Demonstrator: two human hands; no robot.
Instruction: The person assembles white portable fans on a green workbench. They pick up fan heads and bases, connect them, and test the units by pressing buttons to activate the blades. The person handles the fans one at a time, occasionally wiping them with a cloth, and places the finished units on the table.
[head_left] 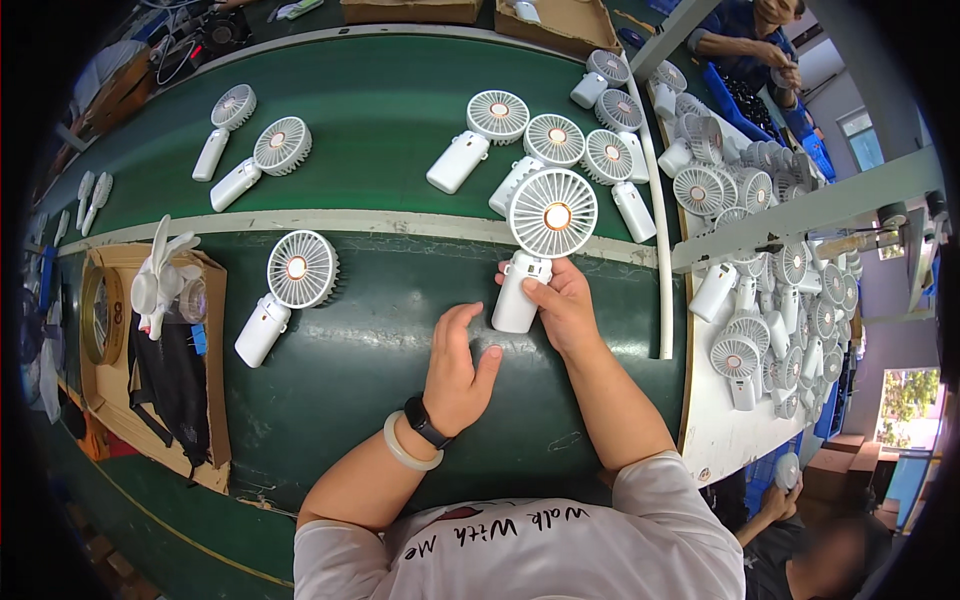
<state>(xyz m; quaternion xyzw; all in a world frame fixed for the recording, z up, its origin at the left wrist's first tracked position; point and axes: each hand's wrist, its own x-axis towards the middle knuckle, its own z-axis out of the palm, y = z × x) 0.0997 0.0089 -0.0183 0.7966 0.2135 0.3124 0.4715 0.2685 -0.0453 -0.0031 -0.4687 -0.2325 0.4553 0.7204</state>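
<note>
R hand (565,300) is closed round the handle of a white plastic handheld fan w/ round slatted head and copper-coloured hub (545,238), thumb on the handle's front. Fan's held upright, head away from the body, over the near edge of the belt. L hand (458,375) is empty, half open, fingers loosely curled, just beside the handle but not touching; black watch (427,422) and pale bangle (408,446) on that wrist.

Progress, as far as I can judge: held fan looks fully assembled, head on handle; can't tell if it's been checked or if it runs, slats too fine to see blades. A second white fan (285,290) lies to the L on the dark green bench (540,450), nobody touching it. Beyond, on the green conveyor belt (370,120), a cluster of similar fans (498,117) plus a pair farther L (283,145), so prob. several pcs left to handle. Far R, a big heap of white fans (800,290) on a white table (710,440); done or waiting, can't tell. So: one pc in hand, mid-handling, batch prob. unfinished.
</note>
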